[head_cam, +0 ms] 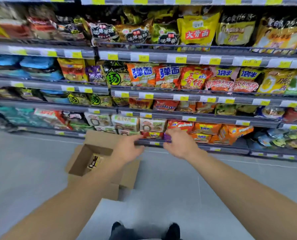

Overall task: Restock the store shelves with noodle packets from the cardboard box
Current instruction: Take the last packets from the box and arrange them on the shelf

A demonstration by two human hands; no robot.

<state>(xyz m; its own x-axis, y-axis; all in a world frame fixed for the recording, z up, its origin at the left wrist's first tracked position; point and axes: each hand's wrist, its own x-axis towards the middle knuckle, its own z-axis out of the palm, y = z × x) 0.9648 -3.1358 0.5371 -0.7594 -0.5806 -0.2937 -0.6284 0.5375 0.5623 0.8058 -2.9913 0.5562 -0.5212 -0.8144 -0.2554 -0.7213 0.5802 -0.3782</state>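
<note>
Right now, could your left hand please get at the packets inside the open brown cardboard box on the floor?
Probably yes: the left hand is just above the open brown cardboard box, flaps folded back, with nothing covering the packets.

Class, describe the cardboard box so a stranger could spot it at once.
Find the lowest shelf of noodle packets. On the grey floor before it, under the left forearm, stands the box. It is the only plain brown thing, flaps open, a packet showing inside.
</note>
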